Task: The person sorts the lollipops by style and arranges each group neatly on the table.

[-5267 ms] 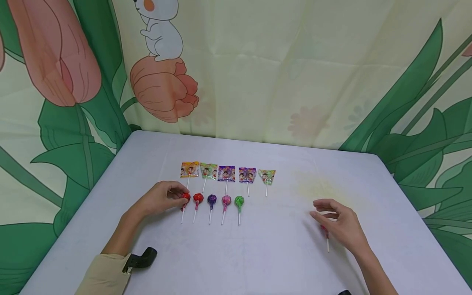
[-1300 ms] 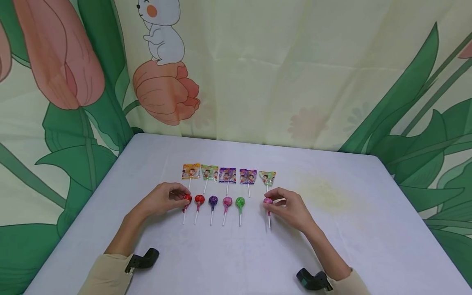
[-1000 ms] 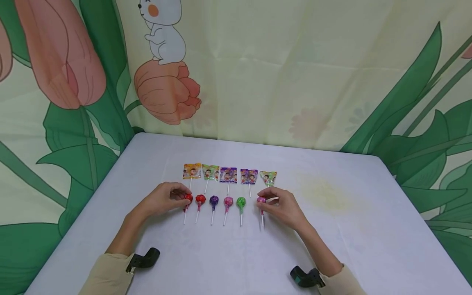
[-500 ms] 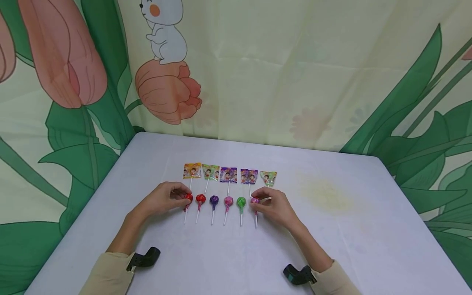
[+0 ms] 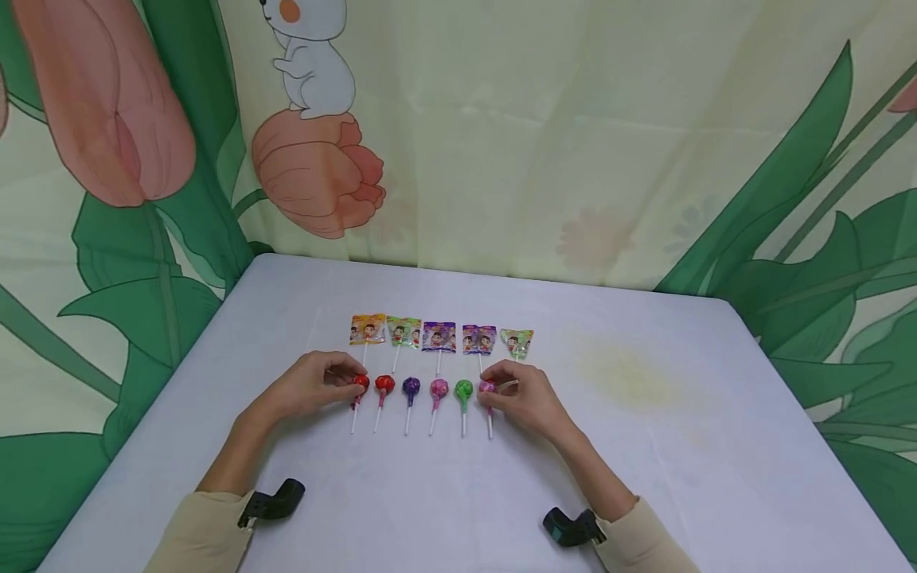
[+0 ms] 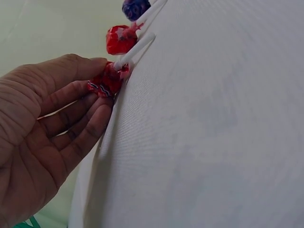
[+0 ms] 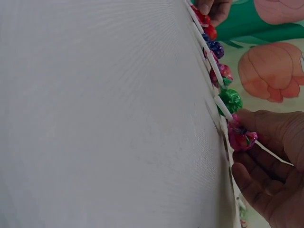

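Observation:
My left hand (image 5: pixel 311 385) pinches the head of a red lollipop (image 6: pixel 107 80) at the left end of the near row. At that row's right end my right hand (image 5: pixel 528 398) holds a pink lollipop (image 7: pixel 242 138) between thumb and fingers. Its stick points toward me, like the others. Between the hands lie a second red lollipop (image 5: pixel 384 385), a purple one (image 5: pixel 411 387), another pink one (image 5: pixel 439 388) and a green one (image 5: pixel 464 390). The green one is right beside the pink lollipop in my right hand.
Behind them runs a second row of lollipops in flat printed wrappers: orange (image 5: pixel 368 329), light green (image 5: pixel 404 332), two purple (image 5: pixel 438 337) and a green one (image 5: pixel 517 342) at the right. A white cloth covers the table (image 5: pixel 401 509). A printed curtain (image 5: pixel 487 159) hangs behind.
My right hand has carried the pink lollipop from the right side of the table leftward to the row's end, beside the green one. The left hand has stayed on the red lollipop.

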Available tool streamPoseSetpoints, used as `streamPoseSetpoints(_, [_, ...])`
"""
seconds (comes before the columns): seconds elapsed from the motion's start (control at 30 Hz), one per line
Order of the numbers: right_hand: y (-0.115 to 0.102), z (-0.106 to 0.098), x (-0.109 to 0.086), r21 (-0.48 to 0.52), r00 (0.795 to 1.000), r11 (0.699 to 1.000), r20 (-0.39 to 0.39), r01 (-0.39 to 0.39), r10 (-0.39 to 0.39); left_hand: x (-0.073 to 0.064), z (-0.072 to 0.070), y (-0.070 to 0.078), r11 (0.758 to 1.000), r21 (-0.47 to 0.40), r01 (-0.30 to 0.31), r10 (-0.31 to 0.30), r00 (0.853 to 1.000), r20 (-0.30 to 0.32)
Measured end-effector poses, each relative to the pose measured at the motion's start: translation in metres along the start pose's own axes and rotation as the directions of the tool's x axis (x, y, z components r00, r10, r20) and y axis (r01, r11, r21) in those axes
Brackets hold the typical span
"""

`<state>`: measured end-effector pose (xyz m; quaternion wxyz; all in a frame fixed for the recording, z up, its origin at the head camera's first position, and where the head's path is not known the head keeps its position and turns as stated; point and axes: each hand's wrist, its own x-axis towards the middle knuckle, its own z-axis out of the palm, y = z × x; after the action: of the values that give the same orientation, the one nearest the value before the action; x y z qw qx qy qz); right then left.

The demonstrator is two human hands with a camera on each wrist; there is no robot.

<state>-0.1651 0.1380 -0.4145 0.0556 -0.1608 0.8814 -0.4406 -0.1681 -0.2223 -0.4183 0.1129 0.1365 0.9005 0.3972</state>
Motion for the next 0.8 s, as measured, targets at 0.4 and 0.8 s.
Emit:
streamPoseSetpoints(0.4, [0.0023, -0.0004, 0.0025, 0.0, 1.0, 1.0, -0.005, -0.025, 0.025, 0.0055, -0.0027, 0.0038, 0.999, 0.012, -0.031, 0.031, 1.0, 0.005])
streamPoseSetpoints(0.8, [0.0045, 0.0017, 0.0032, 0.0, 0.998, 0.998, -0.028, -0.058, 0.058, 0.0068, -0.003, 0.0012, 0.999, 0.037, -0.038, 0.038, 0.999, 0.006])
